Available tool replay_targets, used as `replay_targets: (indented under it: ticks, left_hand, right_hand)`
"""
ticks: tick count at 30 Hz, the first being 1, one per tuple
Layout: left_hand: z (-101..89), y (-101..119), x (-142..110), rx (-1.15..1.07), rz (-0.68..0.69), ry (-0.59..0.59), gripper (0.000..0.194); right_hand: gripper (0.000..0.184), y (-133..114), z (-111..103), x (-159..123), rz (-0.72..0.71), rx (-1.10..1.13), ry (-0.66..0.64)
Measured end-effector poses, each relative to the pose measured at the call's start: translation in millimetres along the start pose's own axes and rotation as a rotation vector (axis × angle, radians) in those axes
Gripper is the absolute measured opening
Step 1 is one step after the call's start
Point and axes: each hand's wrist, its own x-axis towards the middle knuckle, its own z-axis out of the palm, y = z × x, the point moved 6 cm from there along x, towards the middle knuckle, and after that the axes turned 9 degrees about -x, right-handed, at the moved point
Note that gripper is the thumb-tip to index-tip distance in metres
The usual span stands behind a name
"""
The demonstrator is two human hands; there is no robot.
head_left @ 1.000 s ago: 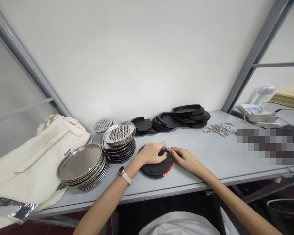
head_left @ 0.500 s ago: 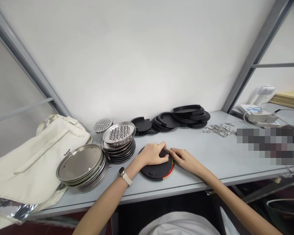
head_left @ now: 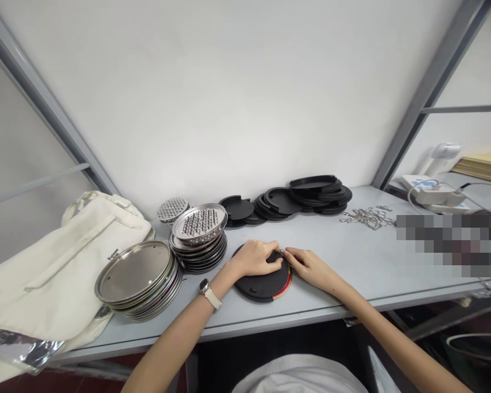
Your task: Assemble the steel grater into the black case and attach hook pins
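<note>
A round black disc [head_left: 257, 285] lies on the table in front of me, with a red and yellow strip [head_left: 286, 286] along its right edge. My left hand [head_left: 257, 258] rests on top of it, thumb and fingers closed around its far right edge. Pinched there between the fingers of my right hand [head_left: 306, 266] is a small metal clip [head_left: 282, 251]; my fingers partly cover it. A pile of similar wire clips [head_left: 368, 217] lies further right.
Stacked black discs [head_left: 319, 196] line the wall. To the left stand metal grater discs [head_left: 200, 225], a stack of round metal plates [head_left: 135, 273] and a cream cloth bag [head_left: 65, 245]. White devices with cables [head_left: 431, 192] sit at the right. The table's front edge [head_left: 311, 322] is near me.
The small metal clip at the disc's edge has turned or shifted slightly under my right fingers. Both hands and the disc stay in nearly the same place.
</note>
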Motion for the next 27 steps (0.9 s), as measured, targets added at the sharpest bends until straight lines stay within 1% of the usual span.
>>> replay_targets:
  ticks: [10,14,17,19,23,27]
  left_hand:
    - [-2.4,-4.1,0.5,-0.1,-0.018,0.008,0.015]
    - [-2.7,-3.6,0.8,-0.073,-0.053,-0.006,0.019]
    - [-4.2,-3.8,0.5,-0.023,-0.094,0.024,0.023]
    - [-4.4,-3.7,0.2,0.01,-0.106,0.038,0.022]
    - [-2.4,-2.5,-0.2,0.05,-0.09,0.023,0.017]
    - [-0.8,1.1,-1.1,0.051,-0.039,-0.016,0.018]
  right_hand:
    - [0.037,1.4,0.5,-1.0,0.015,0.028,-0.012]
    - [0.037,-0.5,0.2,-1.0,0.026,0.033,-0.017]
    - [0.037,-0.6,0.4,-0.6,0.021,0.036,-0.017]
    - [0.037,0.2,0.6,-0.4,0.018,0.037,-0.013]
    - [0.036,1.6,1.2,0.1,0.014,0.039,-0.005]
    - [0.036,0.9,0.9,0.3,0.013,0.026,-0.006]
